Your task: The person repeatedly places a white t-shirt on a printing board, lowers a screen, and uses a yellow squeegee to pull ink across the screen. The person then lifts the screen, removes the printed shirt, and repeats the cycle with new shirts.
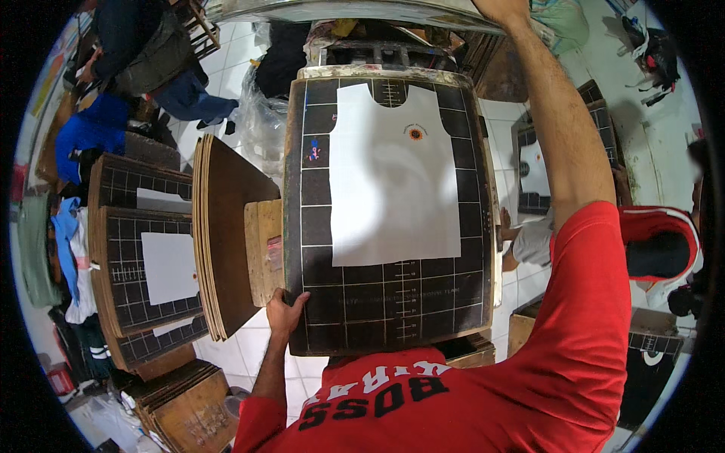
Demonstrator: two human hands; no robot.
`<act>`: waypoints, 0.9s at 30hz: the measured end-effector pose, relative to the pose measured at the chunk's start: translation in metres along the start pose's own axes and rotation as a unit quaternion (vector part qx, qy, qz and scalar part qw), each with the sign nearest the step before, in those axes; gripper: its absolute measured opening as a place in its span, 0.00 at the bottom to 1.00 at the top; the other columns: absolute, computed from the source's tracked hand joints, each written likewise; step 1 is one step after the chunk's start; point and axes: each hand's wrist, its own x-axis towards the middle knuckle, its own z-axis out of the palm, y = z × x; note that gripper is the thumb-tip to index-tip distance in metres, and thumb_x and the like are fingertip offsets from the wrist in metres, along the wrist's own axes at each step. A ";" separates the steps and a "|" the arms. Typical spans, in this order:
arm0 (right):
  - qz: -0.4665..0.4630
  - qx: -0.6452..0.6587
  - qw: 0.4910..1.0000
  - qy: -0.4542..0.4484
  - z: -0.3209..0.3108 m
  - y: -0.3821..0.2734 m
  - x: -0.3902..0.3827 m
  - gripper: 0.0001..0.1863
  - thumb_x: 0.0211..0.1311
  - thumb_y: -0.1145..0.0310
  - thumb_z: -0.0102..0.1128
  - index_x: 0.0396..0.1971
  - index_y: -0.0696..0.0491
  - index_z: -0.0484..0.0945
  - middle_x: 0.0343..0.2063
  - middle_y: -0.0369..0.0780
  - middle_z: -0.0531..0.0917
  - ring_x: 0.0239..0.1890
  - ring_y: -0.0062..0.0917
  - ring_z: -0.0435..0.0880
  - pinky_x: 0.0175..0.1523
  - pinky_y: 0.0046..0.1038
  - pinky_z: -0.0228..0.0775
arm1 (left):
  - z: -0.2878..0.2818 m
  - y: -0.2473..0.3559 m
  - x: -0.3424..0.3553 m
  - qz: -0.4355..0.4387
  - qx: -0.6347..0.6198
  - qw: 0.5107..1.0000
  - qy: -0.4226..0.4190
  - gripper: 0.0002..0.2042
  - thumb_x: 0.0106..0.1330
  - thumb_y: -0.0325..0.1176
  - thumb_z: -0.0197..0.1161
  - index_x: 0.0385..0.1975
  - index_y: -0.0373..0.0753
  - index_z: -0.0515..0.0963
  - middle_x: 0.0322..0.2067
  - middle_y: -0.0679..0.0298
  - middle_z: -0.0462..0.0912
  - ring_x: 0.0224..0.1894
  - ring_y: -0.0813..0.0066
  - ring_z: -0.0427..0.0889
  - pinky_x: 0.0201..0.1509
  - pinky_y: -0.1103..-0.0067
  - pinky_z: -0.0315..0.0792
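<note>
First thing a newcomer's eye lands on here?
The white vest-shaped fabric panel with a small orange print, lying flat on the black gridded board at centre. The left hand grips that board's lower left edge; the right hand reaches to the frame at the top.

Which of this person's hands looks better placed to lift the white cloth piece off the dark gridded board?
Probably the left hand: it already grips the board at its near left corner, close to the white cloth piece. The right hand is stretched far overhead.
</note>
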 end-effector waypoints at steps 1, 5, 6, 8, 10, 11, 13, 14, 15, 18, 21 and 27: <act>0.004 0.008 1.000 -0.005 0.001 0.000 0.004 0.31 0.59 0.37 0.64 0.39 0.54 0.88 0.39 0.54 0.88 0.46 0.50 0.86 0.50 0.46 0.77 | 0.000 0.000 -0.002 0.008 -0.010 1.000 -0.001 0.32 0.53 0.57 0.79 0.38 0.30 0.80 0.31 0.42 0.87 0.37 0.44 0.89 0.40 0.59 0.80; 0.001 0.003 1.000 -0.006 0.005 0.000 0.021 0.32 0.57 0.37 0.65 0.39 0.55 0.88 0.40 0.54 0.88 0.47 0.50 0.86 0.52 0.44 0.77 | 0.001 0.005 -0.010 -0.006 -0.025 1.000 -0.015 0.31 0.54 0.55 0.79 0.37 0.28 0.79 0.30 0.42 0.86 0.35 0.43 0.88 0.39 0.59 0.80; 0.001 -0.003 1.000 -0.006 0.005 0.000 0.027 0.32 0.57 0.37 0.66 0.39 0.55 0.88 0.40 0.54 0.88 0.46 0.50 0.86 0.52 0.43 0.77 | 0.002 0.007 -0.013 0.011 -0.021 1.000 0.005 0.30 0.55 0.54 0.79 0.36 0.28 0.78 0.30 0.42 0.86 0.35 0.43 0.88 0.39 0.59 0.80; -0.005 0.015 1.000 -0.005 0.002 0.003 0.031 0.30 0.57 0.39 0.66 0.38 0.55 0.88 0.39 0.53 0.88 0.45 0.48 0.87 0.51 0.43 0.78 | 0.002 0.013 -0.016 0.005 -0.016 1.000 0.011 0.30 0.56 0.53 0.78 0.35 0.28 0.78 0.30 0.41 0.86 0.35 0.42 0.88 0.39 0.58 0.80; -0.004 -0.002 1.000 -0.013 0.000 0.001 0.039 0.30 0.56 0.39 0.66 0.38 0.55 0.88 0.38 0.52 0.88 0.44 0.47 0.88 0.51 0.42 0.78 | 0.001 0.019 -0.016 0.009 -0.020 1.000 0.006 0.29 0.57 0.51 0.78 0.36 0.28 0.76 0.30 0.41 0.86 0.35 0.41 0.88 0.39 0.57 0.79; -0.008 0.013 1.000 -0.018 -0.002 0.002 0.040 0.30 0.56 0.39 0.66 0.38 0.55 0.89 0.38 0.53 0.88 0.44 0.46 0.88 0.51 0.42 0.78 | 0.000 0.022 -0.015 0.017 -0.031 0.999 0.011 0.29 0.57 0.51 0.78 0.36 0.27 0.76 0.30 0.41 0.86 0.35 0.40 0.88 0.39 0.57 0.79; -0.014 0.041 0.999 -0.027 -0.007 0.002 0.041 0.31 0.56 0.39 0.66 0.38 0.56 0.89 0.38 0.53 0.88 0.45 0.45 0.88 0.51 0.41 0.79 | -0.003 0.026 -0.010 0.021 -0.027 0.999 0.010 0.29 0.57 0.51 0.78 0.38 0.27 0.76 0.30 0.41 0.86 0.36 0.39 0.87 0.40 0.56 0.79; -0.012 0.032 0.999 -0.023 -0.009 0.001 0.041 0.31 0.57 0.39 0.66 0.38 0.56 0.89 0.39 0.53 0.88 0.45 0.45 0.88 0.51 0.41 0.79 | -0.004 0.028 -0.007 0.016 -0.012 1.000 0.006 0.29 0.57 0.51 0.78 0.39 0.27 0.76 0.31 0.40 0.86 0.37 0.39 0.87 0.41 0.56 0.79; -0.010 0.023 0.999 -0.021 -0.010 0.000 0.041 0.31 0.57 0.39 0.66 0.39 0.56 0.89 0.39 0.53 0.88 0.45 0.45 0.89 0.52 0.41 0.79 | -0.006 0.028 -0.006 0.013 0.000 1.000 0.002 0.30 0.57 0.50 0.78 0.41 0.27 0.75 0.32 0.40 0.86 0.38 0.39 0.87 0.42 0.56 0.79; 0.006 0.003 1.000 -0.017 -0.015 -0.003 0.042 0.32 0.58 0.40 0.66 0.42 0.58 0.88 0.41 0.53 0.89 0.48 0.44 0.89 0.55 0.39 0.78 | -0.010 0.030 -0.004 0.001 -0.001 1.000 -0.005 0.31 0.56 0.51 0.78 0.44 0.27 0.74 0.35 0.39 0.86 0.40 0.39 0.87 0.43 0.56 0.79; -0.008 0.020 1.000 -0.019 -0.017 -0.003 0.045 0.34 0.57 0.40 0.66 0.43 0.60 0.88 0.43 0.52 0.89 0.49 0.43 0.89 0.57 0.38 0.77 | -0.012 0.031 -0.005 -0.006 0.013 1.000 0.001 0.33 0.56 0.51 0.79 0.46 0.28 0.73 0.35 0.39 0.86 0.40 0.41 0.87 0.44 0.57 0.79; 0.009 0.000 0.999 -0.036 -0.023 -0.010 0.048 0.36 0.55 0.36 0.64 0.44 0.58 0.88 0.45 0.52 0.88 0.49 0.43 0.88 0.57 0.38 0.77 | -0.010 0.019 0.004 -0.050 0.062 0.997 0.005 0.37 0.50 0.58 0.81 0.44 0.30 0.74 0.34 0.45 0.85 0.37 0.46 0.87 0.43 0.60 0.80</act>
